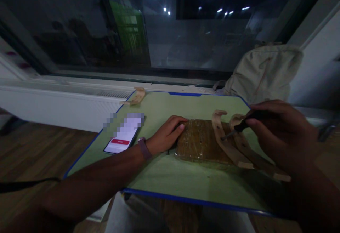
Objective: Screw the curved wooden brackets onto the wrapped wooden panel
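My right hand (287,134) grips a screwdriver (239,126) by its dark handle. The tool slants down to the left, its tip at the face of a curved wooden piece (221,141). A second curved wooden piece (245,149) lies just to the right, partly hidden by my hand. Under the first piece is a brown block wrapped in clear, shiny film (198,141). My left hand (168,134) holds this block at its left end, with the thumb and fingers against its edge. Part of the block is hidden beneath the wooden pieces.
The green table (159,172) has a blue rim. A phone (124,134) with a lit screen lies left of my forearm. Another curved wooden piece (136,96) rests at the far left corner. Behind are a window, a radiator (66,102) and a pale backpack (265,70).
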`<state>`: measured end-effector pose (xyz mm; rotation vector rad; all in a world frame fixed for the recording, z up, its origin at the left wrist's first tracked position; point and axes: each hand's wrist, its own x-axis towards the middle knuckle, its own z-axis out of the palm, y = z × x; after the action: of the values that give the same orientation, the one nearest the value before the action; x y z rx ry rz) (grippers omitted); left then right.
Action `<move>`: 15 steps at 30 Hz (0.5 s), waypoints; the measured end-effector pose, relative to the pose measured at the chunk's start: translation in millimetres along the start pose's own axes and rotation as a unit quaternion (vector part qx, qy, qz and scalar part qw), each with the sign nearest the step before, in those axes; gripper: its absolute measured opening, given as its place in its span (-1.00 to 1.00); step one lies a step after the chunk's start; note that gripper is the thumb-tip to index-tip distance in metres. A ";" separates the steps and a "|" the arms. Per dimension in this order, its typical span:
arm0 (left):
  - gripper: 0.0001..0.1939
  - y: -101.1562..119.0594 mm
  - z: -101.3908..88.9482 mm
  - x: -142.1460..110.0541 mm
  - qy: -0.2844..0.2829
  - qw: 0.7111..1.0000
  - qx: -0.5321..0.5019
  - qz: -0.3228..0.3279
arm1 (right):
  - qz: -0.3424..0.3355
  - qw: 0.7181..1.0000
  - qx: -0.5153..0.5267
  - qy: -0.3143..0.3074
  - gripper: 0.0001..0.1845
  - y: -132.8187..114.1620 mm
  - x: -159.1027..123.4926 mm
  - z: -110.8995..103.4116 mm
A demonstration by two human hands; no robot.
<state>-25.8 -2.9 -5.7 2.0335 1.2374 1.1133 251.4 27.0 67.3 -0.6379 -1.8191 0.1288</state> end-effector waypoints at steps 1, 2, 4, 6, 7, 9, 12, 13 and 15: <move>-0.68 -0.1 -0.1 0.1 -0.001 1.000 0.001 -0.001 | -0.010 0.999 0.010 -0.033 -0.64 -2.3 -0.9 -0.3; -0.68 -0.4 -0.2 0.2 -0.002 1.000 0.001 -0.001 | -0.007 0.997 0.028 -0.066 -0.60 -4.8 -2.2 -0.3; -0.67 -1.1 -0.3 0.4 -0.002 1.000 0.002 -0.002 | 0.031 0.992 0.076 -0.098 -0.56 -8.9 -4.4 0.6; -0.66 -1.7 -0.3 0.4 -0.001 1.000 0.003 0.000 | 0.081 0.986 0.120 -0.078 -0.61 -9.4 -4.7 2.2; -0.65 -1.9 -0.4 0.4 -0.001 1.000 0.002 0.000 | 0.098 0.984 0.135 -0.057 -0.64 -8.1 -4.0 2.9; -0.65 -1.9 -0.6 0.2 0.000 1.000 0.004 -0.004 | 0.104 0.983 0.152 -0.010 -0.64 -3.6 -1.5 3.5; -0.66 -1.1 -1.1 -0.1 -0.002 1.000 0.010 -0.008 | 0.096 0.987 0.131 0.021 -0.59 1.8 0.9 2.0; -0.66 -0.7 -1.3 -0.2 -0.003 1.000 0.011 -0.008 | 0.087 0.990 0.111 0.018 -0.62 2.0 0.8 1.1; -0.66 0.2 -1.7 -0.2 -0.003 1.000 0.010 -0.010 | 0.073 0.994 0.078 -0.017 -0.69 -0.1 -0.3 -0.7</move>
<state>-27.1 -3.2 -4.7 2.0336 1.2684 1.0889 252.1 26.6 67.3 -0.6617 -1.7736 0.3781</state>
